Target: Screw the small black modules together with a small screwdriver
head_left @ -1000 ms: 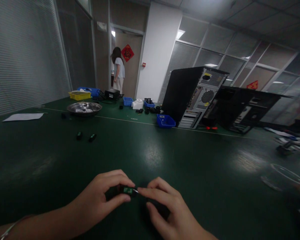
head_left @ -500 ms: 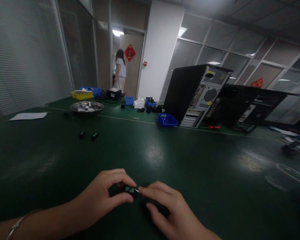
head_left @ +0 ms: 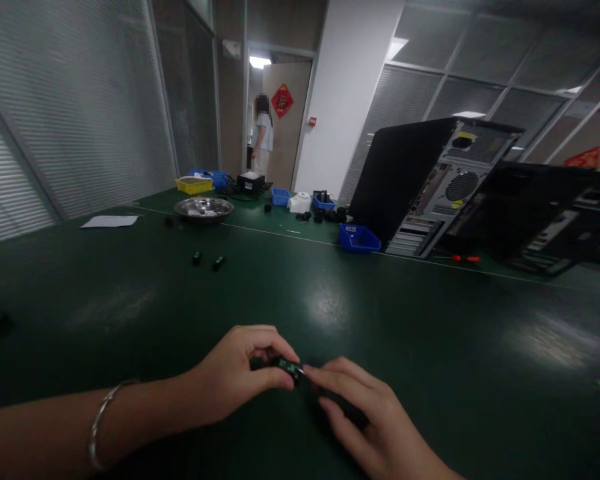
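My left hand [head_left: 253,363] pinches a small black part with a green circuit board [head_left: 289,367] between thumb and fingers. My right hand [head_left: 367,407] is closed around a black-handled screwdriver [head_left: 347,405], most of which the fingers cover. Its short metal tip reaches the right end of the small part; whether it sits in a screw is too small to tell. Two similar black-and-green parts [head_left: 197,258] [head_left: 219,263] lie on the green table [head_left: 260,287], farther off to the left.
A metal dish [head_left: 204,209] stands at the back left, near a white sheet [head_left: 110,221] and a yellow tray [head_left: 194,185]. Toward the right are a blue bin [head_left: 359,239], a black computer tower [head_left: 405,180] and a red-handled tool [head_left: 466,258]. A person [head_left: 263,137] stands by the door.
The view has turned a little to the left, so the surroundings appear farther right. Both hands keep their holds, with the metal tip still at the part's end.
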`<state>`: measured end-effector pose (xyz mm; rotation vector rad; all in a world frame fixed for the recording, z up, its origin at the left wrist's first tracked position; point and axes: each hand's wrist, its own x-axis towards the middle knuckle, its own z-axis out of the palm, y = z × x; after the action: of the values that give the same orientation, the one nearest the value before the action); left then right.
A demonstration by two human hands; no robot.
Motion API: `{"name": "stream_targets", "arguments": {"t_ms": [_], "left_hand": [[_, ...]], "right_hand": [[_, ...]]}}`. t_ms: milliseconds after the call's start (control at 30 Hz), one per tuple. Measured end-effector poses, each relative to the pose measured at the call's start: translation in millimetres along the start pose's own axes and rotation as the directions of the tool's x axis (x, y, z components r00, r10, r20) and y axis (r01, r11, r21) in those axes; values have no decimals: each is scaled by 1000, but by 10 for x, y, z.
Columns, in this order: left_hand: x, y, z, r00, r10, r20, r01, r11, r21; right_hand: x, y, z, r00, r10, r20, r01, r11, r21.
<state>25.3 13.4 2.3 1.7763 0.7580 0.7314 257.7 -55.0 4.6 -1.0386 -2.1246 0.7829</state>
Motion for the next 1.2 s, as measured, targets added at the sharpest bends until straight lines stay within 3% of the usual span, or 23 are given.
{"name": "stream_targets", "arguments": {"t_ms": [133,233,433,500,733,867,1000,1200], "left_hand": [[2,-20,27,998,-57,26,61,972,-226],[2,-27,34,997,-70,24,74,959,-275],[-31,2,26,997,56,-46,-52,994,97],[-37,-2,28,996,70,-47,-64,991,121],[-7,-11,67,999,-37,-7,35,984,-172],[-1,-1,84,999,-51,10,52,973,-226],[-12,5,60,999,-39,8,40,991,-124],[-32,41,17,993,114,-5,-109,959,261]], "right_hand": [[5,15,4,1000,-24,-15,24,1000,16],[7,28,7,998,-46,-32,46,999,5],[21,8,13,999,-37,-16,37,999,-3],[23,4,21,999,-45,-28,45,999,-5],[13,20,24,997,-48,-67,50,998,29],[17,25,24,997,-50,-63,52,998,29],[18,12,17,998,-32,-58,33,999,15],[-12,18,4,991,4,-136,-8,1000,-30]]}}
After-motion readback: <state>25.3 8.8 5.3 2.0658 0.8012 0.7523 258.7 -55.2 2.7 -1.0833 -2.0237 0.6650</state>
